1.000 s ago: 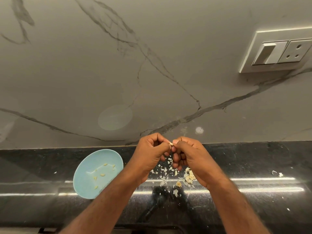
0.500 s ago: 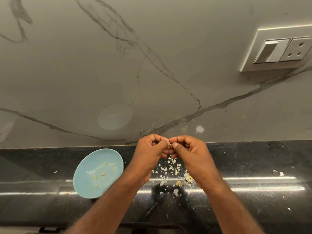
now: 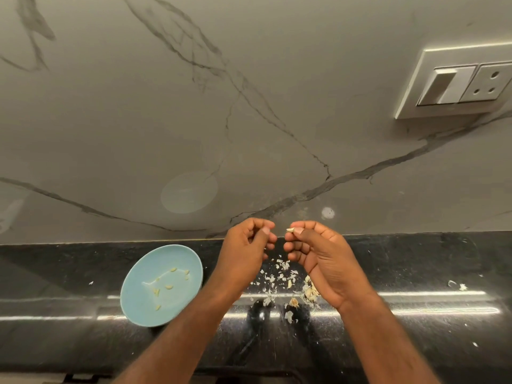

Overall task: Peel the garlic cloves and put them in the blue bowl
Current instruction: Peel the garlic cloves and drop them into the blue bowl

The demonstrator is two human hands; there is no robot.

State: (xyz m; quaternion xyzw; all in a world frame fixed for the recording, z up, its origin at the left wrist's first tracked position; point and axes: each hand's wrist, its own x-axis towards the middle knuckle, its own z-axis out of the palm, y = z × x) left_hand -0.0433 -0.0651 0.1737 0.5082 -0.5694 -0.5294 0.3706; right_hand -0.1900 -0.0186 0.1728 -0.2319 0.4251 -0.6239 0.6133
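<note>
My right hand (image 3: 318, 256) pinches a small pale garlic clove (image 3: 290, 230) between thumb and forefinger, above the black counter. My left hand (image 3: 245, 250) hovers a short gap to its left, fingers curled, thumb against the forefinger; nothing shows in it, though a tiny bit of skin may be there. The blue bowl (image 3: 138, 309) sits on the counter left of my left forearm, with several peeled cloves (image 3: 166, 284) inside. A small heap of unpeeled garlic cloves (image 3: 310, 293) lies under my right hand, partly hidden by it.
Garlic skin scraps (image 3: 273, 278) are scattered on the black counter (image 3: 415, 273) beneath my hands, with a few more flakes (image 3: 457, 285) at the right. A marble backsplash rises behind, carrying a switch and socket plate (image 3: 454, 84) at upper right.
My hands, which were pressed together on the clove, have drawn apart. The clove stays with my right hand; the left has pulled away to the left.
</note>
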